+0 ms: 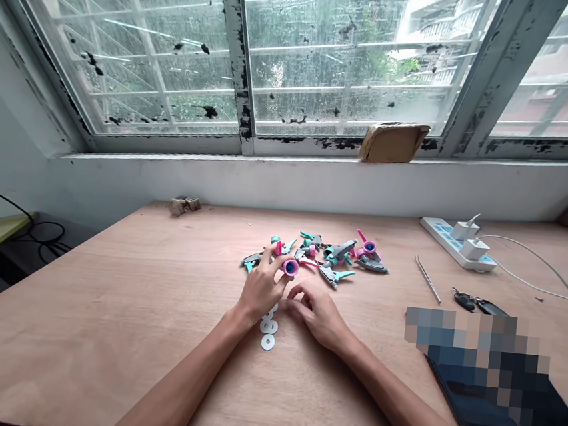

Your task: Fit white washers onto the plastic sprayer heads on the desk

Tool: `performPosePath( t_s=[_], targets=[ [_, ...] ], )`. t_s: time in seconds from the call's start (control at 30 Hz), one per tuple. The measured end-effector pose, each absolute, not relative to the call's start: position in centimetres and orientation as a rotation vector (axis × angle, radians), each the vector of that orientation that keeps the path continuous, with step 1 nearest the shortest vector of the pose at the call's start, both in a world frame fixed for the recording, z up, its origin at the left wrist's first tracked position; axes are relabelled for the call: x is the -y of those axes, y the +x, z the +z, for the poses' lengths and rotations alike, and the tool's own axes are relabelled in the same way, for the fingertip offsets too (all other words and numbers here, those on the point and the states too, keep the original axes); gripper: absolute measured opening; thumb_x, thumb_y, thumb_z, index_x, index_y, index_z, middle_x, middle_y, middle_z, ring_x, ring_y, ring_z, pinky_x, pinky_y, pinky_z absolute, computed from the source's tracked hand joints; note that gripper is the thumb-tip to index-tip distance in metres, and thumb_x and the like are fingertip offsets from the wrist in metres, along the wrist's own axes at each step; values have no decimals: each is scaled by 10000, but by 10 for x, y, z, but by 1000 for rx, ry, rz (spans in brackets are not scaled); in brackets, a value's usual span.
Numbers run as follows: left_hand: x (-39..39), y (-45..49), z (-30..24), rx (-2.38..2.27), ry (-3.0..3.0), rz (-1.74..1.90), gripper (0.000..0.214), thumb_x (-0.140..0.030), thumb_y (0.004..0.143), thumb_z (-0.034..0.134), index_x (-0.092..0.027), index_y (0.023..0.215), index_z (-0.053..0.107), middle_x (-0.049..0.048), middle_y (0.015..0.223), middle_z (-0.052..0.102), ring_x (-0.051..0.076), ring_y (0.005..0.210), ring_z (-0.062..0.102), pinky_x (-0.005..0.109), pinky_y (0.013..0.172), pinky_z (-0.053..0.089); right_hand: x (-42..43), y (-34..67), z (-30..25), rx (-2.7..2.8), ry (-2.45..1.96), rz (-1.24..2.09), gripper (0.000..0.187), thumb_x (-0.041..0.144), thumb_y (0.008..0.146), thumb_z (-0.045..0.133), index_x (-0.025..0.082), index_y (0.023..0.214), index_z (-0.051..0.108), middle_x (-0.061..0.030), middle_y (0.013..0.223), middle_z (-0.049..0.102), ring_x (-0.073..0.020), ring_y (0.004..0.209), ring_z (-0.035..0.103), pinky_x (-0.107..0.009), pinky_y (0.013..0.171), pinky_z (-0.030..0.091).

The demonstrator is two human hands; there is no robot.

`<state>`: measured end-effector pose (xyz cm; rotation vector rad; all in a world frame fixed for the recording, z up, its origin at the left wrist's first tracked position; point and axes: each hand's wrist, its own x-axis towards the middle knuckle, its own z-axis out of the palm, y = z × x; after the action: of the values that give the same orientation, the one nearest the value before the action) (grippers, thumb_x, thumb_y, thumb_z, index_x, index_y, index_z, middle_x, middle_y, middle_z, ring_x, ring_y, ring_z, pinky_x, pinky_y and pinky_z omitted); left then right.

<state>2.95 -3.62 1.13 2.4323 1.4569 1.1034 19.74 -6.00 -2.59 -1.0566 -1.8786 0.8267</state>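
Note:
My left hand is closed around a trigger spray head with a pink collar, whose dark blue inner opening faces me. A column of flat white ring washers lies on the table just below that hand, the top ones partly covered by it. Close to the washers, my right hand rests low over the table with fingers curled and thumb and forefinger drawn together. Whatever its fingertips hold is too small to make out. Behind both hands spreads a loose pile of grey, teal and pink spray heads.
A white power strip with plugs stands at the back right. Metal tweezers, keys and a dark phone with a cable lie on the right. A small brown object sits at the table's back left.

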Motion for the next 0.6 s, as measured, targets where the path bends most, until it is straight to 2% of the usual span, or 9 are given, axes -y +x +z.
performPosePath(
  t_s=[0.1,0.27,0.5,0.6],
  targets=[
    [36,29,10,-1486,2433,1056,306,-221,947,546,-304,1233,618,76,1349,502,183,875,670,301,694,569,56,202,-25,1734,-968,899,174,346,933,586,199,883,664,-16,854,677,-151,689,569,-278,659,442],
    [35,27,11,-1522,2439,1013,315,-228,945,561,-303,1247,611,77,1379,478,177,843,668,301,678,557,52,216,-18,1577,-991,901,236,428,911,625,199,920,681,-33,902,694,-161,719,563,-288,679,439],
    [38,32,12,-1543,2503,919,312,-237,938,579,-314,1238,618,62,1433,464,199,932,669,312,719,545,54,226,-6,1436,-925,944,299,483,904,638,191,958,675,-31,877,683,-162,749,587,-275,678,449],
    [41,35,11,-1554,2565,847,282,-256,936,587,-312,1208,630,48,1463,455,197,916,677,352,794,533,57,223,-3,1444,-882,968,291,478,905,642,194,955,676,-36,902,698,-167,767,606,-279,695,470]
  ],
)
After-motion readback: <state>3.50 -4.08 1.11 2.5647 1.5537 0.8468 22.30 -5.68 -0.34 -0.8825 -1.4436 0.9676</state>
